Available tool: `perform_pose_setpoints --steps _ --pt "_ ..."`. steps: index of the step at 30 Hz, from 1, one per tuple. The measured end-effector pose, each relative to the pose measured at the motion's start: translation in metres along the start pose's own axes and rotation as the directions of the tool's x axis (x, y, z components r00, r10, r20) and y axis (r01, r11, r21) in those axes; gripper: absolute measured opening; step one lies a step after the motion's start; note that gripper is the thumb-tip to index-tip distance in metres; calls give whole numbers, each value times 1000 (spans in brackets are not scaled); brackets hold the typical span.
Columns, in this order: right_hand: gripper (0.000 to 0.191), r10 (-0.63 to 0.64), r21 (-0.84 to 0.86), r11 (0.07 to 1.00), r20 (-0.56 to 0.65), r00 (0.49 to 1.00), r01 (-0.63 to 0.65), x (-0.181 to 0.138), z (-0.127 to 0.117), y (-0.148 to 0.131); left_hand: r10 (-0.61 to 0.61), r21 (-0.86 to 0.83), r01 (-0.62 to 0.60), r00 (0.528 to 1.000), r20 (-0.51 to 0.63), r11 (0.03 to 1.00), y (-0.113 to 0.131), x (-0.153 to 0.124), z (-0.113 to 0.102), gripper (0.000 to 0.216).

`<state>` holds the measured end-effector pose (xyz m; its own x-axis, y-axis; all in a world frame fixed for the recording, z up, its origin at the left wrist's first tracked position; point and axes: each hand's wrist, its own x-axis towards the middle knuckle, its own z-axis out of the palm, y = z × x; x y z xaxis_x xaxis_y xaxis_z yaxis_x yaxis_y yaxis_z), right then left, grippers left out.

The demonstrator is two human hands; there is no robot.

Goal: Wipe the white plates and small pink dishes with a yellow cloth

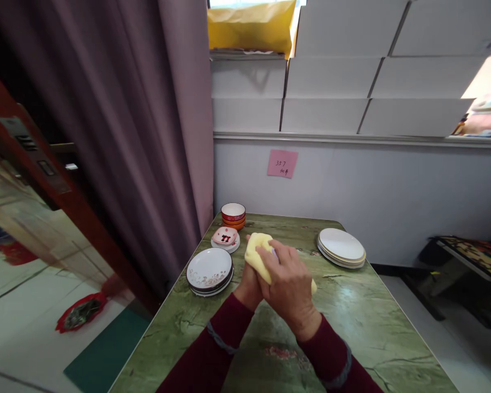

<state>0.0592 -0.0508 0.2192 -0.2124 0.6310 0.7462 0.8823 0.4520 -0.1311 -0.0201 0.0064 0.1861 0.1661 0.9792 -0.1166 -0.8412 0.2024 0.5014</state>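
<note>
Both my hands are together over the middle of a green marble table (364, 316). A pale yellow cloth (257, 250) is wrapped round something hidden between them. My right hand (288, 284) lies over the cloth with its fingers curled on it. Mostly hidden under it, my left hand (249, 288) grips the bundle from below. A bit of something lilac shows at my right fingertips; I cannot make out what it is.
Left of my hands is a stack of dark-rimmed white plates (209, 271). Behind it lie a small pink dish on a saucer (225, 238) and stacked red and orange bowls (233, 215). White plates (341, 247) sit at the far right. A curtain hangs left; white boxes line the sill.
</note>
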Motion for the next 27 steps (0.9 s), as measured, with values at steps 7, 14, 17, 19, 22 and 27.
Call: perform_pose_setpoints --steps 7,14,17,19,22,27 --pt "27 240 119 944 391 889 -308 56 -11 34 -57 57 52 995 80 997 -2 -18 -3 52" --pt "27 186 367 832 523 832 -417 53 3 76 -210 68 204 973 98 977 14 -18 -8 73" --pt "28 228 374 815 495 838 -443 34 13 78 -226 -3 226 974 22 974 20 -14 -7 68" --pt "27 267 360 811 471 841 -460 20 20 76 -192 -45 190 980 -51 981 23 -9 -5 64" --pt "33 341 323 810 419 842 -489 1 31 68 -105 -70 95 982 -159 993 25 -3 -1 60" --pt "35 456 268 790 345 821 -551 -24 38 52 5 -45 -17 968 -251 999 23 2 1 45"
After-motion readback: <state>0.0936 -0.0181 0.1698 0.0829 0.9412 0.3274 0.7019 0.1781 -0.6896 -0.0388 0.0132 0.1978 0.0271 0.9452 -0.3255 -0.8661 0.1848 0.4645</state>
